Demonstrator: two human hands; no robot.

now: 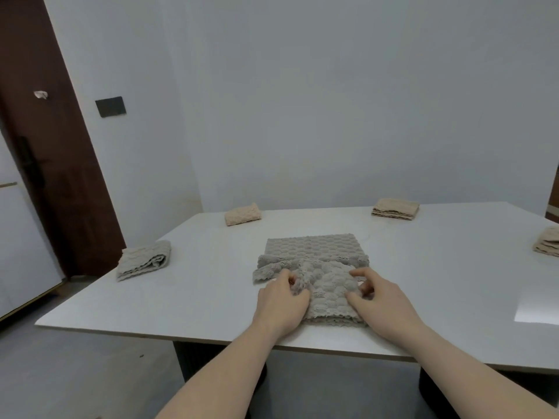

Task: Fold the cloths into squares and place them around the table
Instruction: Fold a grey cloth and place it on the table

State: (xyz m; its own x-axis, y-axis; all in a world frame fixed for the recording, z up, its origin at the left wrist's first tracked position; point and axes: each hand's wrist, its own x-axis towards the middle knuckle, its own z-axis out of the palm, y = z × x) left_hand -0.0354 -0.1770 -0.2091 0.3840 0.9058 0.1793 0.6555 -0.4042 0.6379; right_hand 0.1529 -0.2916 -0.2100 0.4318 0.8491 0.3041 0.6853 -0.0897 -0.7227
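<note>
The near fold of the grey waffle cloth (314, 267) is pinched by curled fingers of the left hand (281, 300) and right hand (378, 297), apparently to square it near the white table (181, 303) edge; four folded cloths lie around

White table (423, 267): bare surface runs wide at centre right and lower left of the frame. Obstructions: grey cloth (314, 264) at lower centre; folded grey cloth (144, 260) at left edge; beige folded cloth (243, 214) and stacked cloth (395, 208) along the far edge; another stack (547, 244) at far right. Open lanes lie between all five.
</note>
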